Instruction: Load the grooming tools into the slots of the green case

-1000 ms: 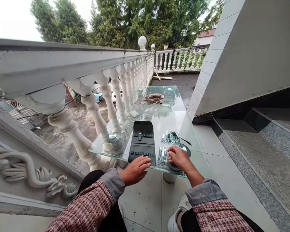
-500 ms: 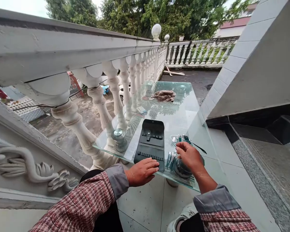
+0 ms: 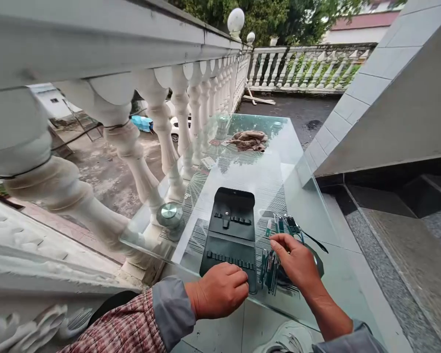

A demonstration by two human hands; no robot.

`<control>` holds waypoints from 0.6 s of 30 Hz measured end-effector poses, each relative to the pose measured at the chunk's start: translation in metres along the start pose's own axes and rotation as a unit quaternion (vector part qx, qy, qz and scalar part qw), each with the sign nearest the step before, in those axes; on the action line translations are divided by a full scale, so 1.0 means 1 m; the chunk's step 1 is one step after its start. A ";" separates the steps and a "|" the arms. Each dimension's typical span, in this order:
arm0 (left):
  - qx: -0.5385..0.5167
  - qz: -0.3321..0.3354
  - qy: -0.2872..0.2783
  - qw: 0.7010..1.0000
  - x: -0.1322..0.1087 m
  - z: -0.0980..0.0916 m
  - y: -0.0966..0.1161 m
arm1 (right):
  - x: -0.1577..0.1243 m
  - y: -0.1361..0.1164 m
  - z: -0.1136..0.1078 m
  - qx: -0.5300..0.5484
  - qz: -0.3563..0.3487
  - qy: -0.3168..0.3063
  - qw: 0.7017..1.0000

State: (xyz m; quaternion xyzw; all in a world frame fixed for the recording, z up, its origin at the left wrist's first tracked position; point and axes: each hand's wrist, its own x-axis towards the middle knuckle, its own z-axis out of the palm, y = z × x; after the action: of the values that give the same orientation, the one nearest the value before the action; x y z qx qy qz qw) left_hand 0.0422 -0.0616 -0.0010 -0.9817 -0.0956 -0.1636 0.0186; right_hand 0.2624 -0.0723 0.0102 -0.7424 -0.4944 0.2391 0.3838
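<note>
A black tool case (image 3: 230,234) lies unfolded on the glass table, with rows of elastic loops inside and a snap tab in its upper half. My left hand (image 3: 220,290) is curled closed at the near edge of the case, and its fingertips are hidden. To the right, my right hand (image 3: 297,260) is pinched above a group of slim metal tools (image 3: 270,269); whatever is between its fingertips is too small to make out. More small metal tools (image 3: 281,223) lie just beyond that hand, beside a black strap (image 3: 316,241). A dark round object (image 3: 319,264) is partly covered by the hand.
The glass tabletop (image 3: 202,206) rests on round metal-capped supports (image 3: 170,213). A crumpled brown cloth (image 3: 248,140) and a small card (image 3: 208,162) lie farther back. White balusters (image 3: 147,122) line the left, and stone steps (image 3: 400,230) the right.
My left hand has gone from lying flat with fingers stretched out to curled closed. My right hand stays pinched by the tools. The view has tilted down and moved closer to the table.
</note>
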 end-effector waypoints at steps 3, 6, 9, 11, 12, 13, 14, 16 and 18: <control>-0.001 0.029 -0.017 0.999 0.002 0.000 -0.003 | 0.002 0.003 0.002 -0.040 0.001 -0.024 0.999; -0.004 0.043 -0.024 0.999 0.004 -0.001 -0.006 | 0.005 0.002 0.004 -0.127 -0.005 -0.059 0.990; -0.003 0.047 -0.028 0.999 0.006 -0.003 -0.007 | 0.007 -0.004 0.007 -0.230 -0.004 -0.068 0.971; -0.001 0.051 -0.029 0.998 0.007 -0.003 -0.007 | 0.008 -0.009 0.011 -0.284 -0.002 -0.069 0.956; 0.000 0.052 -0.030 0.998 0.007 -0.003 -0.007 | 0.007 -0.011 0.013 -0.302 -0.004 -0.071 0.951; 0.002 0.053 -0.030 0.998 0.007 -0.003 -0.007 | 0.007 -0.013 0.015 -0.316 -0.007 -0.073 0.946; 0.005 0.055 -0.030 0.998 0.006 -0.003 -0.006 | 0.006 -0.014 0.017 -0.326 -0.011 -0.076 0.942; 0.012 0.055 -0.029 0.998 0.005 -0.003 -0.005 | 0.004 -0.017 0.021 -0.337 -0.022 -0.077 0.938; 0.018 0.055 -0.024 0.998 0.003 -0.003 -0.004 | 0.003 -0.019 0.023 -0.344 -0.029 -0.069 0.936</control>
State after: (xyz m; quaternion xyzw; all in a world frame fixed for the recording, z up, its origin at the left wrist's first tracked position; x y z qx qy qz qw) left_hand 0.0435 -0.0568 0.0032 -0.9887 -0.0449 -0.1368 0.0428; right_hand 0.2361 -0.0581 0.0118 -0.7958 -0.5932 0.0942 0.0767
